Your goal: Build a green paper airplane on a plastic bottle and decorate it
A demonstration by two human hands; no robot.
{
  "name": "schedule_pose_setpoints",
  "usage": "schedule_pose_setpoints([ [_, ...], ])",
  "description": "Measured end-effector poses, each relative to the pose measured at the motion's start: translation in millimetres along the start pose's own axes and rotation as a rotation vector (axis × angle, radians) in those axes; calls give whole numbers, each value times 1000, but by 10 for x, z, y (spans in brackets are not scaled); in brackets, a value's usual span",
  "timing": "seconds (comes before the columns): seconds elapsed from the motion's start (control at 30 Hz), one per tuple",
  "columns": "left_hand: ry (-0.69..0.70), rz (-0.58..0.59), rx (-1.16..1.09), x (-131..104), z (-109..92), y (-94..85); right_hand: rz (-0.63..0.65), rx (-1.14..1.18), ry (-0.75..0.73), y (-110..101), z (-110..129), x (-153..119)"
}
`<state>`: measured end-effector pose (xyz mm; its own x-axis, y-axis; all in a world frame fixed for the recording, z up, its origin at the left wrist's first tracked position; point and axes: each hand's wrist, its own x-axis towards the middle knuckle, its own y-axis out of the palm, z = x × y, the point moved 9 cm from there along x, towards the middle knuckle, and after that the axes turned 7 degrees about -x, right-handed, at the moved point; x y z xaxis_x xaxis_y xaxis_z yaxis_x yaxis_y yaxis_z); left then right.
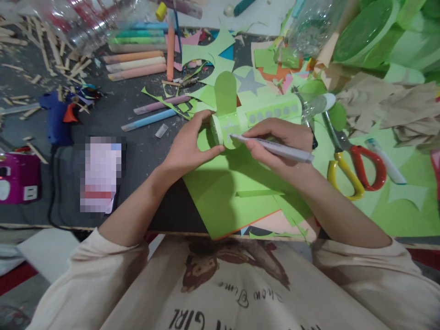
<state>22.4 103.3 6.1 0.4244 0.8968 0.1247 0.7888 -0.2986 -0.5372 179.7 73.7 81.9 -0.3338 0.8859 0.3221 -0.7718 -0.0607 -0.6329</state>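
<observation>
My left hand (184, 149) grips the tail end of a plastic bottle model (275, 111) wrapped in light green paper, its thumb and fingers around the end. Grey dots run in a row along the side, and a rounded green paper flap (225, 91) sticks out from it. A grey marker (285, 150) is held in my right hand (283, 135). Its tip touches grey marks on the green paper near my left hand. The bottle's clear neck and white cap (329, 101) point right. Under it lie green paper sheets (206, 192).
Scissors with a red and a yellow handle (380, 172) lie on the right beside crumpled brown paper (385, 103). Leftward are a phone (99, 174), a blue glue gun (57, 121) with a cord and a purple box (24, 176). Several markers (137, 68), wooden sticks and paper scraps spread behind.
</observation>
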Motion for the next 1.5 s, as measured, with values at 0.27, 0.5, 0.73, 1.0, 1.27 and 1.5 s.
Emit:
schedule_pose_setpoints([
  [0.27, 11, -2, 1, -3, -9, 1, -26, 33, -41, -12, 38, -6],
  [0.5, 7, 3, 0, -3, -8, -3, -32, 17, -73, -20, 63, 4],
  [0.73, 15, -2, -1, -1, 6, -4, -16, 6, -53, -5, 56, -1],
  [1.0, 8, -5, -7, -9, -25, -8, -113, 74, 24, -87, -31, -22],
  [1.27, 11, -14, 14, -15, -20, -6, -133, 58, 56, -134, -75, -17],
  [1.5, 6, -9, 15, -14, -5, -3, -100, 61, 40, -90, -68, -2],
])
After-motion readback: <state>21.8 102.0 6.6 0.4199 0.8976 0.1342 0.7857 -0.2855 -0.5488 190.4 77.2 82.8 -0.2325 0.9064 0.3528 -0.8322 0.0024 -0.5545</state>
